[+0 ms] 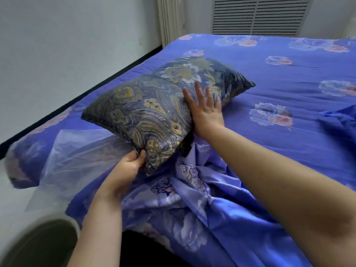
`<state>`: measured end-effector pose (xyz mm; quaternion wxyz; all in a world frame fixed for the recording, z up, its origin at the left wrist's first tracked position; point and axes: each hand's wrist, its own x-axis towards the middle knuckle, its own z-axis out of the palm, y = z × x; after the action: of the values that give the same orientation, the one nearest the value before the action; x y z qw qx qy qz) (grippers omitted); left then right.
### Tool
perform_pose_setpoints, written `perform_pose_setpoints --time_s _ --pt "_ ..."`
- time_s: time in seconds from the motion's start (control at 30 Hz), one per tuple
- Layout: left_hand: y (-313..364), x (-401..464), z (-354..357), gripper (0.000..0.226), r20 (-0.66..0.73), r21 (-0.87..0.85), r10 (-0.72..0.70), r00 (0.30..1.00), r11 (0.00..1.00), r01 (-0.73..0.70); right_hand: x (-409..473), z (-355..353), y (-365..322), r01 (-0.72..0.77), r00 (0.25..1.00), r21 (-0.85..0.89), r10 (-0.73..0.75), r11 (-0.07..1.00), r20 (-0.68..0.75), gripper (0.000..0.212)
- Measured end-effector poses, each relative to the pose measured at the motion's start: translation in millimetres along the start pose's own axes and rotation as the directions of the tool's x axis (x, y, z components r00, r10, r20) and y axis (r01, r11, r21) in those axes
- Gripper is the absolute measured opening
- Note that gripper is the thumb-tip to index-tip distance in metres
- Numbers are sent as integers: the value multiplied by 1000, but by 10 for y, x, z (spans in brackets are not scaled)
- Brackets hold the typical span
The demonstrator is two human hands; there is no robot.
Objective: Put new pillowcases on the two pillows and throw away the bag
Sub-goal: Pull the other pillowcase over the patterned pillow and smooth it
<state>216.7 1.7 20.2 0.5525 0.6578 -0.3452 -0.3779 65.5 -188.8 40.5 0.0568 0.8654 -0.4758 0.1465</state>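
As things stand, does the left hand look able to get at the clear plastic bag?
Probably yes. The left hand grips the pillow's near corner, and the bag lies right beside it on the bed, uncovered on that side. It would have to let go of the pillow first.

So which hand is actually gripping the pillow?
The left hand: it pinches the pillow's near corner. The right hand only lies flat against its side, fingers spread.
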Motion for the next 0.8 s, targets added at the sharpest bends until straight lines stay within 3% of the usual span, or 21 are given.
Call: perform_pose_setpoints --time_s 0.07,0.17,0.2,0.37,0.43,0.5,0.57,0.67,0.73,0.8 --pt "-43 54 -36 29 11 -152 -121 993 981 121 120 40 -123 126 987 -25 -123 992 100 81" --pt "8 278 -106 69 3 -366 -138 990 922 129 222 122 -294 245 961 36 -247 969 125 52" --pt "8 402 -139 73 -33 -398 -140 990 910 115 239 136 -349 268 955 72 -275 961 109 45" --pt "-194 1024 -181 57 -120 -355 -339 933 893 278 149 71 -367 270 956 185 -287 945 67 23" --pt "-340 1111 -91 58 -150 -324 -322 935 909 262 83 -34 -353 302 949 160 -313 940 43 22" --pt "-357 1043 95 71 -165 -372 -224 961 916 150 61 -236 -410 358 934 112 -354 927 -48 27" --pt "-232 878 316 70 -122 -442 -32 992 897 -26 75 -503 -478 434 894 42 -425 900 -140 30" --pt "71 718 518 62 -90 -487 209 974 844 -227 -1 -876 -440 579 769 -133 -593 805 -239 31" --pt "263 620 617 59 -40 -486 348 937 812 -323 -173 -1105 -318 618 720 -226 -657 753 -222 32" --pt "466 490 745 50 13 -535 400 917 777 -331 -299 -1307 -255 619 711 -333 -687 711 -146 30"
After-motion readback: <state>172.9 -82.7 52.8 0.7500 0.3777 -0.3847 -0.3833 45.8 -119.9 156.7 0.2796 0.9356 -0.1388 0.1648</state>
